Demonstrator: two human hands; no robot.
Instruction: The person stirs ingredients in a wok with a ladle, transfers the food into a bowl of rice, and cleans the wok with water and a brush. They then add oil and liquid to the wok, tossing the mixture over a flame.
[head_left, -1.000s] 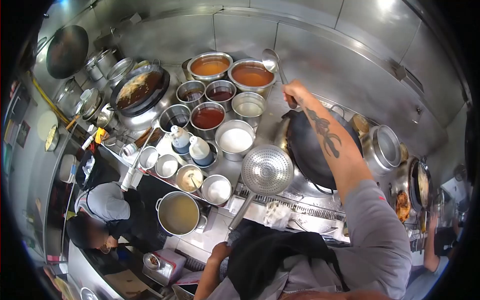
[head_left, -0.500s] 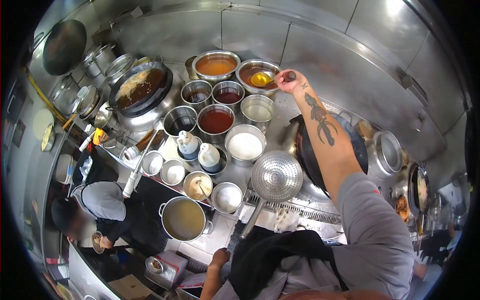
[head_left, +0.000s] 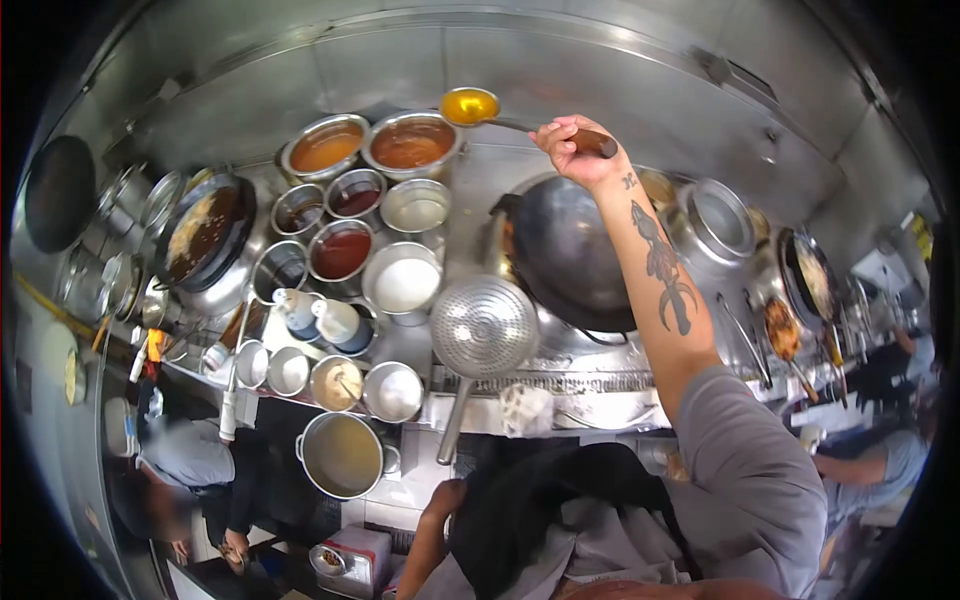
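My right hand [head_left: 580,148] is closed round the dark handle of a ladle [head_left: 470,105], raised at the back of the stove. Its bowl holds yellow oil and hangs just above and right of a steel bowl of orange-brown liquid [head_left: 412,142]. Below the hand lies a large black wok [head_left: 580,250] on a burner. My left hand [head_left: 447,496] is low by my apron, fingers curled, near the handle end of a perforated strainer [head_left: 484,328]; what it holds, if anything, is hidden.
Left of the strainer stand a pot of white powder [head_left: 402,278], sauce pots [head_left: 340,250] and squeeze bottles [head_left: 337,320]. A frying wok [head_left: 205,230] is at the left, a stockpot [head_left: 341,456] below. One person [head_left: 190,460] bends at the left; another [head_left: 870,465] is at the right.
The ladle with yellow oil has risen out of the right steel bowl and moved right, toward the wok. My view has turned right, showing more of the right side.
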